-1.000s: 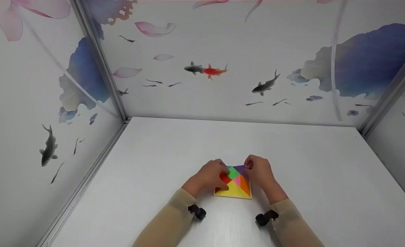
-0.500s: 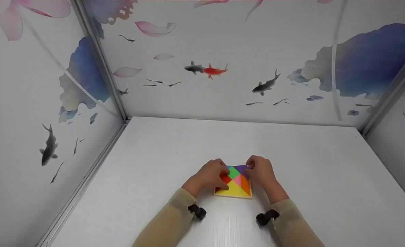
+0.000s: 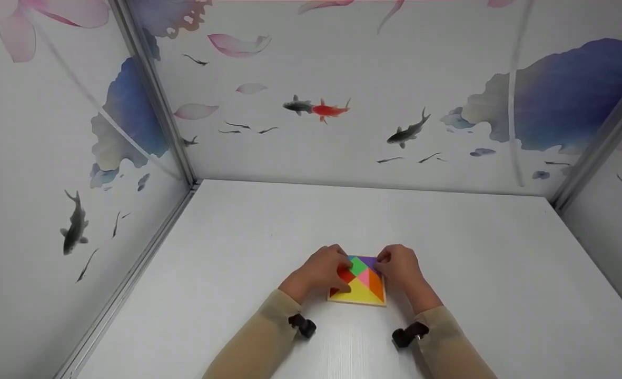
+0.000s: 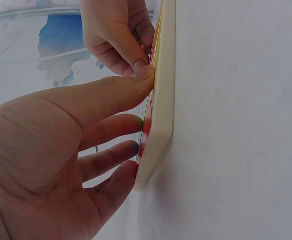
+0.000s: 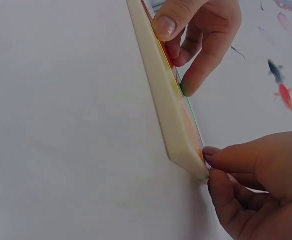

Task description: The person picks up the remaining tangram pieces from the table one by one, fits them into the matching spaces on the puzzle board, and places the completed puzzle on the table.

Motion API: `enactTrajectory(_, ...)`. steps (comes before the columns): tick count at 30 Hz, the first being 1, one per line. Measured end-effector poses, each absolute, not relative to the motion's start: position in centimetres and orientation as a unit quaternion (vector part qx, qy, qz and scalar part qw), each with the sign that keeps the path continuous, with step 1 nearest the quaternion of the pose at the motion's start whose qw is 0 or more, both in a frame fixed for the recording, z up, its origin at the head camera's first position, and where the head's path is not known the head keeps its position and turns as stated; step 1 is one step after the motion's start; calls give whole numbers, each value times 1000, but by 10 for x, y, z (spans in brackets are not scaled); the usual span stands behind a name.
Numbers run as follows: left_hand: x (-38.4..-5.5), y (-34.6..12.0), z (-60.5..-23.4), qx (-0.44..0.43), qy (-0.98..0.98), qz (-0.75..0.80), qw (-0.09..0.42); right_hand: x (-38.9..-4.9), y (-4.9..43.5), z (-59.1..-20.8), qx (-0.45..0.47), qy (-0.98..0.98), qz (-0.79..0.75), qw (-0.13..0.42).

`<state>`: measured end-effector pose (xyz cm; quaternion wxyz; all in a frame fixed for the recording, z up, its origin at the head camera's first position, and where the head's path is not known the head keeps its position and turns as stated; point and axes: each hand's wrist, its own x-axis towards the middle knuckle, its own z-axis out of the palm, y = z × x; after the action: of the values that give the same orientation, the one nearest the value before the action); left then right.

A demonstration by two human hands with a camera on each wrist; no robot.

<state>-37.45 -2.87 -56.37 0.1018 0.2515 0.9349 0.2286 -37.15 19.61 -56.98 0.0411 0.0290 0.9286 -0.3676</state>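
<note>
A tangram puzzle (image 3: pixel 358 295) lies on the white table in the head view, its coloured pieces fitted together in a square, pale wooden tray (image 5: pixel 161 102). My left hand (image 3: pixel 320 269) lies over the left side. Its thumb touches the yellow piece, and its spread fingertips touch the top, as the left wrist view shows. At the far right corner, by the purple piece (image 3: pixel 367 260), my right hand (image 3: pixel 401 267) pinches the puzzle's edge between thumb and finger. Exactly what sits between those fingertips is hidden. Part of the red piece (image 3: pixel 345 273) is covered by the left hand.
The white table (image 3: pixel 237 226) reaches back to a wall (image 3: pixel 342 152) painted with fish and petals. Another painted wall (image 3: pixel 37 210) stands at the left. Each wrist carries a small black camera (image 3: pixel 303 325).
My right hand has come slightly nearer at the far right corner, its fingertips lower on the purple piece. My left hand and the puzzle look almost unmoved.
</note>
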Motion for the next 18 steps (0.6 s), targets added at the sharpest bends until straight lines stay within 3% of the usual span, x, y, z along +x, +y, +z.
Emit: enactTrajectory(18, -381, -42, -566, 233, 922, 289, 109, -382, 205, -579, 8, 915, -398, 67)
